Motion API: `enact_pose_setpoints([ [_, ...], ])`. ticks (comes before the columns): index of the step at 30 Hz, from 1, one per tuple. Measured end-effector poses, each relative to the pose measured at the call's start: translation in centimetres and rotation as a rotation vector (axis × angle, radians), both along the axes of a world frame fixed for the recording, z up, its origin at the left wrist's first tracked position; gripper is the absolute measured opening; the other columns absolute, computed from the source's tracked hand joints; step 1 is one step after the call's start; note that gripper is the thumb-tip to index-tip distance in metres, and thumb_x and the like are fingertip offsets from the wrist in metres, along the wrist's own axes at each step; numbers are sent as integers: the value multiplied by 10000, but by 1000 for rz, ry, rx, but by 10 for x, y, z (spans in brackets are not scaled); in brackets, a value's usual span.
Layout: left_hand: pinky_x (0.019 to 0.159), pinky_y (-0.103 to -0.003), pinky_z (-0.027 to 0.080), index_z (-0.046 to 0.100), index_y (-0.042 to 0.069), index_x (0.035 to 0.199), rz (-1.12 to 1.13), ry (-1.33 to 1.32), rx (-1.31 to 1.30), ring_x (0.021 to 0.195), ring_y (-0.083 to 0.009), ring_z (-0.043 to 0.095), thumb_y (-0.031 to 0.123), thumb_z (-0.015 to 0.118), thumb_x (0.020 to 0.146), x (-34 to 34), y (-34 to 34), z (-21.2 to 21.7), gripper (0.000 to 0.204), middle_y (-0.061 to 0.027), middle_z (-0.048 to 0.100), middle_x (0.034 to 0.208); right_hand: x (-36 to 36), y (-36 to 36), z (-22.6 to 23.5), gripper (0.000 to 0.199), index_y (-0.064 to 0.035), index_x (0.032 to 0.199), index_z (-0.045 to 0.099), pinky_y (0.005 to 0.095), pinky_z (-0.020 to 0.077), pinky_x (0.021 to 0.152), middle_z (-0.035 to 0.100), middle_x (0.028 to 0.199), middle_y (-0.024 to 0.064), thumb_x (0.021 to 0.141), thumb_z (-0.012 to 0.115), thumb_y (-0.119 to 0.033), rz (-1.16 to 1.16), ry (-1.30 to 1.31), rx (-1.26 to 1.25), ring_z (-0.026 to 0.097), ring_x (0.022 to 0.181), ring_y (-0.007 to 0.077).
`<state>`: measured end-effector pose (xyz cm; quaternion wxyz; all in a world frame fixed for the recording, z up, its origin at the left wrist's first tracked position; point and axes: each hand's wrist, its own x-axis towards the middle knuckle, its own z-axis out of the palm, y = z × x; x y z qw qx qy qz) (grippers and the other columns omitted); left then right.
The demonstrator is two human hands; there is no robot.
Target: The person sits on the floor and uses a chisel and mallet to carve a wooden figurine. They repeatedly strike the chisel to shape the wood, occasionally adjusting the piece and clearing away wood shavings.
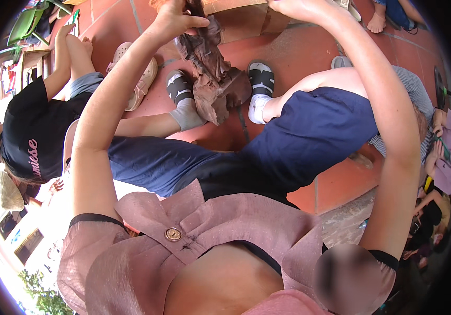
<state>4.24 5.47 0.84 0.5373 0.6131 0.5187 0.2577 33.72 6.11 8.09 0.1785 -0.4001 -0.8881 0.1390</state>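
My left hand (175, 20) is at the top edge, its thumb stretched across a dark brown, wrinkled piece (200, 47). Its other fingers are mostly cut off by the picture's edge, so its grip is hidden. The wrinkled piece looks like crumpled sheet or cloth and hangs down between my feet, against a brown blocky lump (232, 89). My right hand (295, 8), also partly cut off, is by the top right of a cardboard-coloured box (238, 23). Its visible fingers are bent together; what they hold, if anything, cannot be made out.
My feet in dark sandals (261, 79) flank the brown lump on red floor tiles (315, 50). A person in a black shirt (36, 131) sits at left, near a light clog (141, 86). Another person in a checked top (409, 89) is close at right. A green chair (23, 26) stands far left.
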Motion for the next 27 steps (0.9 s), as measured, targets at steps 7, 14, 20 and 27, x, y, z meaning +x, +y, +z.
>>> enact_pose_setpoints([
  [7,597,-307,593,612,24,1125,81,-37,75,733,-163,672,1,820,783,-4,-20,-10,401,-62,670,909,-5,-17,11,609,-116,1408,520,477,533,906,685,1127,253,811,603,-30,-106,25,-91,668,1073,424],
  [14,622,-285,577,622,16,1095,20,16,77,753,-151,673,2,805,797,2,-7,3,349,-54,681,895,16,-15,20,432,-6,1002,586,461,522,784,659,890,222,715,781,-263,-369,178,-104,678,896,382],
  [20,723,-304,565,619,26,1092,31,115,216,809,-129,649,5,818,789,9,-17,-7,363,-23,675,903,25,-11,-1,311,-32,1038,538,509,514,759,662,900,269,772,676,-112,-194,-173,-30,674,907,452],
  [27,697,-306,567,619,39,1166,54,16,192,816,-127,651,32,851,768,-1,-19,-17,461,-26,693,951,15,-13,-19,284,-37,1035,509,530,504,750,651,879,267,773,618,-32,-195,76,-86,658,902,476],
])
